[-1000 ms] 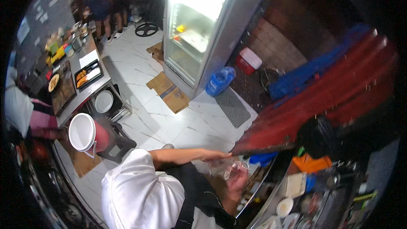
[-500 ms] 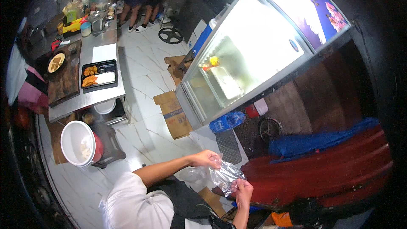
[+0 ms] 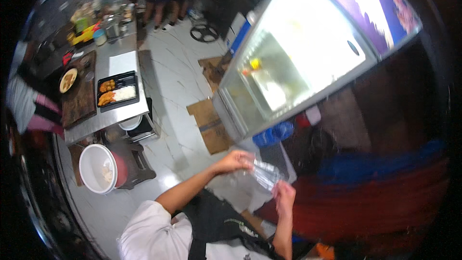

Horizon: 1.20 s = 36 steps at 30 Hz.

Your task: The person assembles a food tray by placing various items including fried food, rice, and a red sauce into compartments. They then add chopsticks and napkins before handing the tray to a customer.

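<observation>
Left hand [image 3: 235,161] and right hand [image 3: 284,192], fingers closed, grip opposite ends of a clear plastic bag [image 3: 266,174] above the floor [image 3: 173,115]; a black food tray [image 3: 126,80] lies near the desk's [image 3: 110,120] right edge.

Fridge [image 3: 301,55] glares white (nearly blown out), edges dark and bent, slight blur
</observation>
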Each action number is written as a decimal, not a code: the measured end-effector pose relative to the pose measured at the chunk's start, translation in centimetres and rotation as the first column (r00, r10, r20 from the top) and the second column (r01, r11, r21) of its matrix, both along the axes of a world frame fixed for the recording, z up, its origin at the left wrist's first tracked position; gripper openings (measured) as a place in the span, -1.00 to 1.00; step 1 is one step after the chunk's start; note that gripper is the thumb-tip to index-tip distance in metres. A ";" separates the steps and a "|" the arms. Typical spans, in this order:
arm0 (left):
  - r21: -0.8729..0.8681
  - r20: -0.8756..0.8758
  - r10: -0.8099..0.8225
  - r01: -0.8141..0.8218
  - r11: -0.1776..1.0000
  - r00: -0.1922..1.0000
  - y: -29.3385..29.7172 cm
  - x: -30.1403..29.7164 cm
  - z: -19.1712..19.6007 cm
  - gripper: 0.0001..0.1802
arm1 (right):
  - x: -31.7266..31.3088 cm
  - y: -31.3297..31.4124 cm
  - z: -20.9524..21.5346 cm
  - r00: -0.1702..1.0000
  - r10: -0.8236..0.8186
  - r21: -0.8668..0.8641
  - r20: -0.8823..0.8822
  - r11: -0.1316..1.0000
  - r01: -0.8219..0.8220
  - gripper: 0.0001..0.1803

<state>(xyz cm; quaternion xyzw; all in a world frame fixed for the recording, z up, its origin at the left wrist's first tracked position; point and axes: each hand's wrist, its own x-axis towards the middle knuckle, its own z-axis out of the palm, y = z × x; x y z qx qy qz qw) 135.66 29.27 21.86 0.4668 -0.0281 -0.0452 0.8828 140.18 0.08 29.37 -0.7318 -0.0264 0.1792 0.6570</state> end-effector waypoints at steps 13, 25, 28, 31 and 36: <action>0.520 -0.134 0.305 -0.195 0.832 0.943 4.2 6.0 9.0 -0.75 | 4.9 5.7 1.5 0.983 -0.097 0.221 -0.158 0.966 0.131 -0.71; 0.489 -0.058 0.117 -0.074 0.869 0.991 11.6 13.3 6.8 -0.59 | 6.8 14.4 0.2 0.920 -0.390 0.234 -0.028 0.893 0.386 -0.84; 0.798 0.274 0.225 -0.352 0.489 0.935 11.3 15.0 7.9 -0.41 | 6.3 16.6 0.5 0.840 -0.543 0.297 -0.013 0.800 0.521 -0.87; 0.668 0.683 -0.069 -0.583 0.463 0.728 9.8 14.9 11.4 -0.64 | 5.3 17.9 -0.5 0.712 -0.702 0.327 -0.025 0.667 0.669 -0.82; 0.657 -0.021 -0.480 0.374 0.655 0.877 3.7 12.8 9.0 -0.88 | 2.2 19.1 0.0 0.552 -0.821 0.459 -0.148 0.438 0.773 -0.77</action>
